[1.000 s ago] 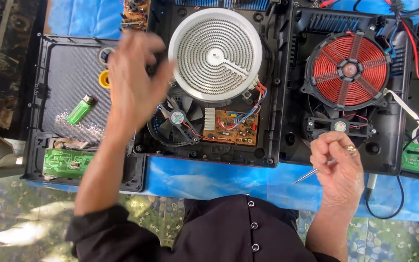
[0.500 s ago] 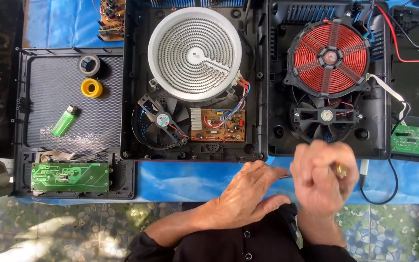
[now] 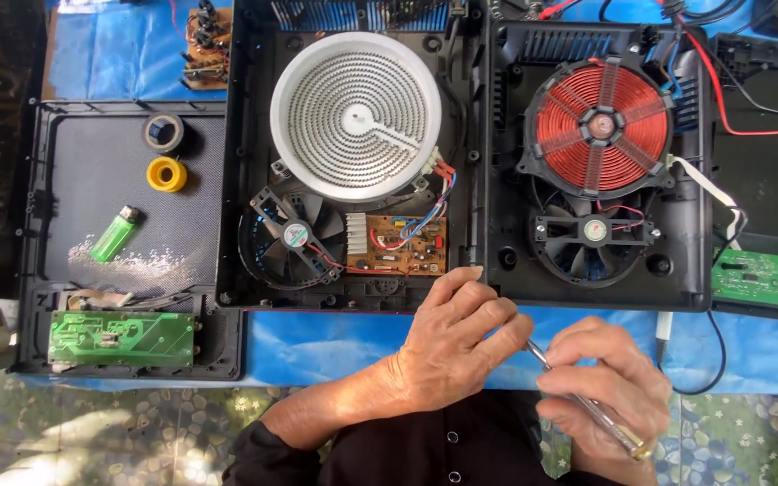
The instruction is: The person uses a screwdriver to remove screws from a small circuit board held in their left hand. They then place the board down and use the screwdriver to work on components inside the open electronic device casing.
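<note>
We are working at a table covered with a blue cloth [image 3: 317, 346], and under it a pebbled floor is showing at the bottom edge. Nearest to us, our two hands are meeting just in front of our dark shirt. Our right hand [image 3: 610, 396] is grasping a thin metal tool [image 3: 578, 400] that is lying slanted across its fingers, and the left hand [image 3: 452, 346] is curling its fingers around the upper end of the same tool, so both hands are closing on it. The tool is staying above the blue cloth, just in front of the open cooker bases. A little further, to the left, a green circuit board [image 3: 121, 337] is lying in the low part of a black cover panel [image 3: 65, 270]. On this panel we are also seeing a green lighter [image 3: 114, 234], some white grains beside it, a yellow tape roll [image 3: 167, 174] and a grey tape roll [image 3: 164, 132]. Straight ahead, the first open cooker base [image 3: 245, 180] is holding a brown circuit board [image 3: 398, 245], a black fan [image 3: 288, 238] and, further back, a round white heating element [image 3: 356, 117]. To the right, the second base [image 3: 686, 261] is carrying another fan [image 3: 594, 232] and a red copper coil [image 3: 601, 126] behind it. At the far right a second green board [image 3: 763, 279] is lying, with red and black wires above.
</note>
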